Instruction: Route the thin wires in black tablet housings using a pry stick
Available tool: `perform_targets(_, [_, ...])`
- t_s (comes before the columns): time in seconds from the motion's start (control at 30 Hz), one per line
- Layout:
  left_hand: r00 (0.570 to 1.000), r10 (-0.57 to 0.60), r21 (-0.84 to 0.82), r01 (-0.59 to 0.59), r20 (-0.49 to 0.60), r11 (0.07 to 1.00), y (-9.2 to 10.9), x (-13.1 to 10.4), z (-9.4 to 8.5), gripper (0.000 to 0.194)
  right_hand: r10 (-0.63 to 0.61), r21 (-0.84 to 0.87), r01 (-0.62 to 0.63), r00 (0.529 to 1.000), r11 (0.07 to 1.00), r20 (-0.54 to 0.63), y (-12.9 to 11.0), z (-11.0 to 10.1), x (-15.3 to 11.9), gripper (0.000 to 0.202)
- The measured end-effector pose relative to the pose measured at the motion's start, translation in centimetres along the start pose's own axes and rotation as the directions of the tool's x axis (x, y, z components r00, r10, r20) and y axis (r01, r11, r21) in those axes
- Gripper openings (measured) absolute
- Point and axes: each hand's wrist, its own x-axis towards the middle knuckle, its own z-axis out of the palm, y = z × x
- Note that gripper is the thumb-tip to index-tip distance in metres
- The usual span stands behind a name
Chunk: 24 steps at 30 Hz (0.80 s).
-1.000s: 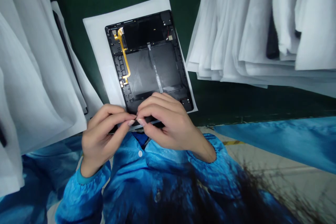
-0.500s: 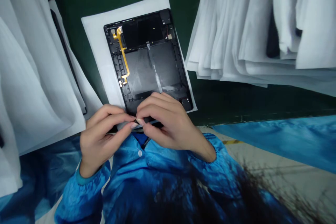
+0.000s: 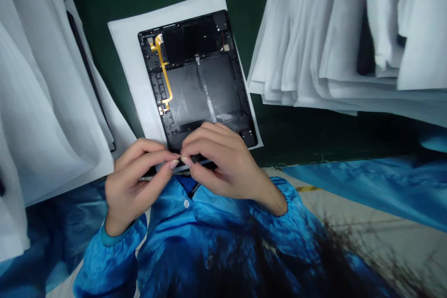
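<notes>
Open tablet shell [image 3: 223, 88] on white sheet [image 3: 129, 65], straight ahead of both hands; long axis runs away from the person, far end leaning left. Left hand [image 3: 139, 181] just off the near-left corner; right hand [image 3: 223, 163] nearer, overlapping the near end. Both pinched closed, apparently on one tiny dark piece [image 3: 180, 160], details unclear.

The work surface [image 3: 289, 125] is dark green, the sleeve [image 3: 108, 258] bright blue and the liner sheet [image 3: 125, 51] plain white. Inside the black device housing [image 3: 248, 102], a golden-yellow flex cable [image 3: 165, 74] runs at left and a grey ribbon cable [image 3: 205, 88] at centre; the shirt button [image 3: 186, 203] is white.
</notes>
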Motion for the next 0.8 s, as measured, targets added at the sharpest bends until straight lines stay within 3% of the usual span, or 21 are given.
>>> perform_targets(0.3, [0.999, 0.02, -0.029, -0.021, -0.037, 0.999, -0.37, -0.41, 0.25, 0.013, -0.009, -0.001, 0.009, 1.0, 1.0, 0.008, 0.17, 0.02, 0.02, 0.01])
perform_targets(0.63, [0.999, 0.0, -0.002, 0.0, 0.034, 1.0, 0.08, -0.02, -0.23, 0.014, -0.021, -0.011, 0.021, 1.0, 1.0, 0.012, 0.15, -0.09, 0.03, 0.011])
perform_targets(0.8, [1.0, -0.003, -0.016, 0.003, -0.001, 1.0, 0.0, -0.27, 0.03, 0.013, -0.014, -0.007, 0.015, 1.0, 1.0, 0.022, 0.0, -0.14, 0.07, 0.012])
